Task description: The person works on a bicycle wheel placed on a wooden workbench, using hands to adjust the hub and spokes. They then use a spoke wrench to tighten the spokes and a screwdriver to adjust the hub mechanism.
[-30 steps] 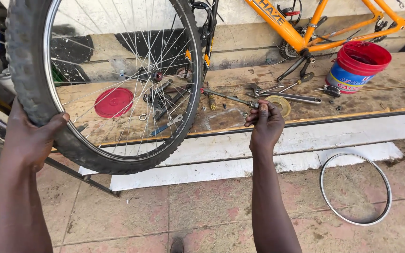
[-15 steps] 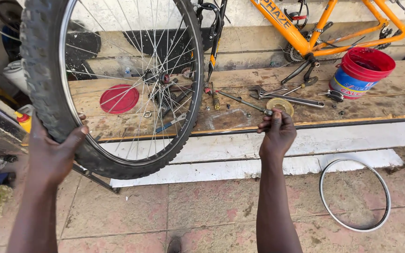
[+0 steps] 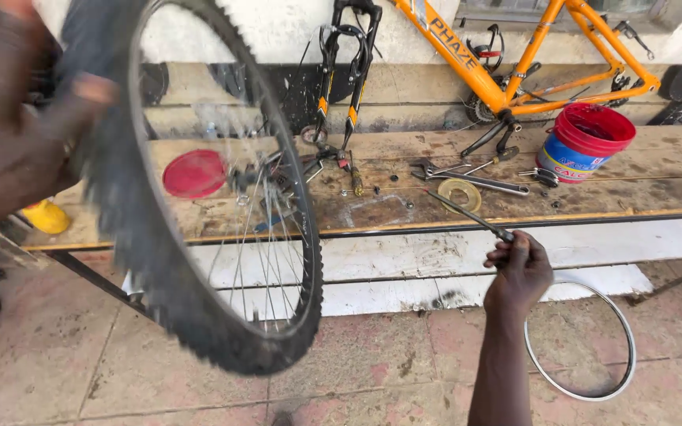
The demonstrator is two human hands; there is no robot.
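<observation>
Gripping a thin metal rod [image 3: 467, 214] in closed fingers, the right hand [image 3: 518, 270] is hovering just in front of the table [image 3: 672, 197], above a bare rim [image 3: 586, 339] lying on the floor. Blurred at the upper left, the left hand [image 3: 9, 150] is clasping the tyre of a bicycle wheel [image 3: 199, 197], which is standing tilted before the table. Farther back, a red bucket [image 3: 586, 142] is sitting on the table beneath an orange bicycle frame [image 3: 515, 71].
</observation>
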